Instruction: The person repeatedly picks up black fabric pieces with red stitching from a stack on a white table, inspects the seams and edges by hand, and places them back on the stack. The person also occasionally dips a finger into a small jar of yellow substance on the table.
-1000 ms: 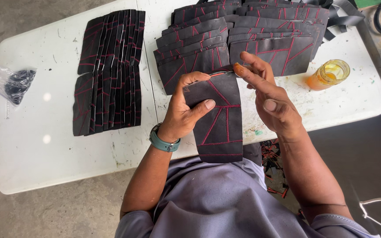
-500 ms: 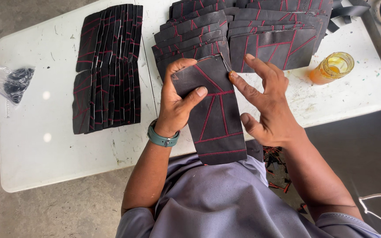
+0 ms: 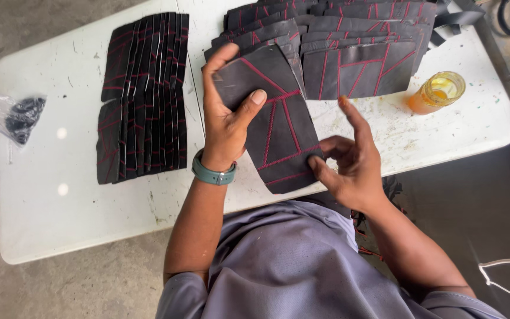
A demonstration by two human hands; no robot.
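white plastic surface fills most of the frame, over a grey concrete floor. we hold a black leather piece with red stitching at the centre. it may slip and fall, we think, because only its edges are gripped. our left hand is closed on its upper part, thumb across the front. our right hand is half open, thumb pinching the lower corner. near, a jar of amber liquid could tip over.

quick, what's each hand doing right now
Left hand: closed on the black panel with red stitching, gripping its upper part.
Right hand: thumb pinching the panel's lower right edge, fingers spread open.
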